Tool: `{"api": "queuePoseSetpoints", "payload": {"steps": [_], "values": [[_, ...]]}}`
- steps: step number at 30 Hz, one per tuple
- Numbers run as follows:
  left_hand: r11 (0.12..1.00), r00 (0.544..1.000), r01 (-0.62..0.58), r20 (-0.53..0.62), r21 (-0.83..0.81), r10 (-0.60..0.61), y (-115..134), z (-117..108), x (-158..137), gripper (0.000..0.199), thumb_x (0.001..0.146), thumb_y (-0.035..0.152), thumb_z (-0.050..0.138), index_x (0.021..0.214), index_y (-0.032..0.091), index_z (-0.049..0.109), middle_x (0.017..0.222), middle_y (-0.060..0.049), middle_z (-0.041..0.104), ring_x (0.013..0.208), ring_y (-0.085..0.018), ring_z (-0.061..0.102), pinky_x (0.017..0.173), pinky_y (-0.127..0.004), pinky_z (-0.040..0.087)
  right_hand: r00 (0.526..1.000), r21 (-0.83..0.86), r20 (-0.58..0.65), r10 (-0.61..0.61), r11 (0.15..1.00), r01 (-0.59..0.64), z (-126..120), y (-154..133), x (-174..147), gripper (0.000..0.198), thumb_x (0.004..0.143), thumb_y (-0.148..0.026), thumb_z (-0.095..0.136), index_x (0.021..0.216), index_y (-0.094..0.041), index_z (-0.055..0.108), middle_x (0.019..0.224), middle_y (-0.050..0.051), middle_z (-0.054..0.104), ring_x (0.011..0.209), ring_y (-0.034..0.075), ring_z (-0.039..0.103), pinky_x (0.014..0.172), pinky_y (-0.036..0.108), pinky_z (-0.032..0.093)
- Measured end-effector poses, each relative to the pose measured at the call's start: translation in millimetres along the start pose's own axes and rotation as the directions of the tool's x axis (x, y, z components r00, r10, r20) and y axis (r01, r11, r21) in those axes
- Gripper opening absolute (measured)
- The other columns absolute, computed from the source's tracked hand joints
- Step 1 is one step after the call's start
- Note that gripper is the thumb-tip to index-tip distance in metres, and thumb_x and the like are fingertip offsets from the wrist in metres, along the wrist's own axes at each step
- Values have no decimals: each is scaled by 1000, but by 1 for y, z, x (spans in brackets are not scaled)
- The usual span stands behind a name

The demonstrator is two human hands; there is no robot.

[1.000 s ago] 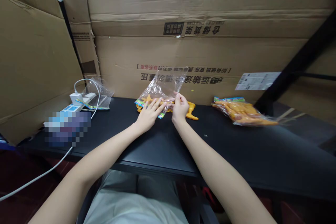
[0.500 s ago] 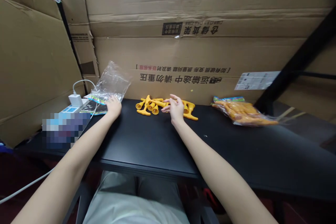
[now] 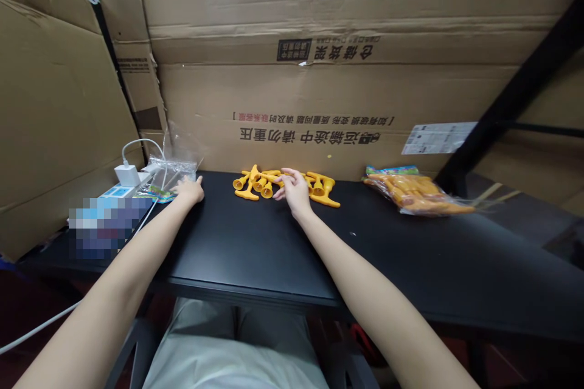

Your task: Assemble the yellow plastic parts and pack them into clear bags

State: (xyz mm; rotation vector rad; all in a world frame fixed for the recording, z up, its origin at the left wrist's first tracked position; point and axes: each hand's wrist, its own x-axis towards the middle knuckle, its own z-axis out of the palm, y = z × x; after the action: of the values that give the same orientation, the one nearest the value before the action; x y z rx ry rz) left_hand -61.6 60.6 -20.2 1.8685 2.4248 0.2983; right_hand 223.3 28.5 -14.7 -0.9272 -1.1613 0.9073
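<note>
My left hand (image 3: pixel 188 189) lies at the left on a clear plastic bag (image 3: pixel 179 168) with a colourful printed strip; its thumb sticks out and its fingers are spread, not gripping. Several yellow plastic T-shaped pieces with cup-like ends (image 3: pixel 247 193) lie in a loose pile at the middle back of the table. Over the right part of that pile is my right hand (image 3: pixel 295 194), fingers apart and curved, with nothing visible in them. It hides some of the pieces.
At the right back lies a clear bag (image 3: pixel 413 191) full of yellow pieces. A power strip with a white charger (image 3: pixel 128 175) and cable stands at the left on the black table (image 3: pixel 255 249). Cardboard (image 3: pixel 274 91) walls the back and left; a black bar (image 3: pixel 515 97) slants at the right.
My left hand has moved slightly left and the plastic bag, raised before, has sunk lower and flatter. My right hand stays over the yellow pieces. The whole view has shifted a little.
</note>
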Motion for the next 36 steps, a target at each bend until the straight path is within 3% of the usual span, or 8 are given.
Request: {"api": "queuePoseSetpoints", "payload": {"steps": [5,10,17,22,25,29,33,36], "values": [[979,999,45,-21,199,-41,-1,-8,-2,68,83,51,42,146,29,26,156,-11,14,142,-38,4,100,-74,10,1000,-1,30,-2,1000,2,0,1,-1,26,77,-34,56,99,-22,50,75,-2,63,36,9,53,33,22,44],[992,991,98,77,85,-105,-12,-5,7,77,80,69,29,144,26,34,153,-13,23,141,-40,10,102,-72,10,999,-20,38,8,1000,-7,1,3,-1,25,77,-33,55,100,-21,50,78,-1,63,37,10,54,35,24,44],[992,995,17,102,-129,-4,3,7,16,62,85,58,28,137,28,45,153,-9,24,140,-37,20,106,-65,15,999,-31,48,9,999,-8,2,1,-3,24,77,-32,54,98,-21,50,79,0,63,36,9,53,34,24,43],[966,991,-118,36,-231,129,22,14,22,40,87,41,34,109,28,65,139,-9,49,130,-35,41,105,-61,23,998,-21,58,8,1000,-7,2,-1,-4,24,76,-33,55,97,-22,49,77,-2,62,36,9,53,34,23,43],[966,987,-160,-39,-205,155,25,18,24,29,81,33,46,101,27,66,130,-10,58,122,-34,50,102,-56,31,998,-21,56,12,1000,-11,3,-2,-4,23,77,-31,55,97,-22,49,76,-2,62,35,9,53,34,24,42],[985,989,-142,-46,-95,138,24,19,24,37,80,35,46,109,21,64,128,-17,57,119,-35,53,101,-50,35,998,-29,58,13,1000,-11,4,-3,-5,21,78,-30,54,97,-21,49,76,-2,61,35,9,53,34,24,43],[996,995,-93,-29,4,93,24,15,18,45,85,35,36,119,17,59,133,-18,53,125,-34,47,106,-57,24,997,-38,69,21,999,-18,4,-4,-5,21,80,-29,54,98,-21,48,76,-3,60,35,8,53,34,23,43],[998,999,31,-20,51,-30,19,10,13,51,87,37,33,128,15,52,142,-17,44,134,-34,34,108,-62,15,997,-51,75,30,998,-26,3,-4,-5,21,81,-28,53,99,-21,48,78,-2,61,36,8,53,35,22,43]]}}
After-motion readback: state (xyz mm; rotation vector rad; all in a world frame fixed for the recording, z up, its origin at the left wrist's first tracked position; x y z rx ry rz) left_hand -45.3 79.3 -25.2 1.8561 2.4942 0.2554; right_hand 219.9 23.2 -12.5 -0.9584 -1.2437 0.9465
